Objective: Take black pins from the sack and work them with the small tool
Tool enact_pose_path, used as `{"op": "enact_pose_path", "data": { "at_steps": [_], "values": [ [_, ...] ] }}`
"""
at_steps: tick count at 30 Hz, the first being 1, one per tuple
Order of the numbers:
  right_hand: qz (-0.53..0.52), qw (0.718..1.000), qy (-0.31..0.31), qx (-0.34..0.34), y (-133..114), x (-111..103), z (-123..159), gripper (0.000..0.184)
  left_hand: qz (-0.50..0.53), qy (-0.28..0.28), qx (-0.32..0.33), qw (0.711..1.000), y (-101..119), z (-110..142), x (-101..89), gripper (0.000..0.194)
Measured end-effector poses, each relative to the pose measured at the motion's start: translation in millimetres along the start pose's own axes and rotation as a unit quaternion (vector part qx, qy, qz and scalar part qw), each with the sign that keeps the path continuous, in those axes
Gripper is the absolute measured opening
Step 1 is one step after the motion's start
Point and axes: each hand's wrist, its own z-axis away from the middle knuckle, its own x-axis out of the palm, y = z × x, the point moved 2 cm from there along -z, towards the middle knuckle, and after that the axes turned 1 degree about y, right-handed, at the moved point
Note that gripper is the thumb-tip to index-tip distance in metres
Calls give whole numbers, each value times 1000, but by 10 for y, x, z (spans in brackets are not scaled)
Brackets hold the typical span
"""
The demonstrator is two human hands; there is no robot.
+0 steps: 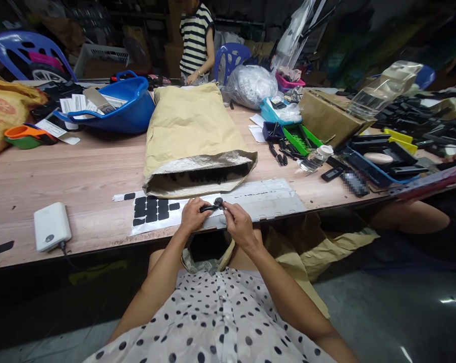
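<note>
Close to the table's front edge, my left hand [192, 216] is closed round a small black part with a round head [218, 201] and a short stem. My right hand [241, 225] pinches at the other side of the same part, near its round head; its exact kind is too small to make out. Left of my hands lies a white sheet with black rounded-square stickers [151, 209]. Beneath and to the right of them is a flat grey-white board [273, 196]. Just beyond, a large tan paper sack [193, 118] lies with its mouth toward me, dark items inside.
A white power bank [52, 227] with a cable sits at left. Behind it are a blue basin [133, 108] and orange scissors [23, 132]. Rightward stand a green tray [303, 140], a clear bottle [315, 159] and a carton [326, 116]. A person [196, 43] stands across the table.
</note>
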Motion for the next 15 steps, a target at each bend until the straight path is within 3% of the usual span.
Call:
{"op": "enact_pose_path", "data": {
  "at_steps": [4, 8, 15],
  "values": [
    [-25, 999, 7, -47, -84, 38, -4, 35, -13, -12, 5, 1000, 16, -7, -11, 11],
    [-7, 999, -15, -44, -64, 102, 16, 34, -14, -17, -1, 1000, 27, -5, -11, 9],
    [81, 996, 33, -33, 244, -16, -277, 36, -17, -5, 9, 1000, 40, 1, 0, 15]
  ]
}}
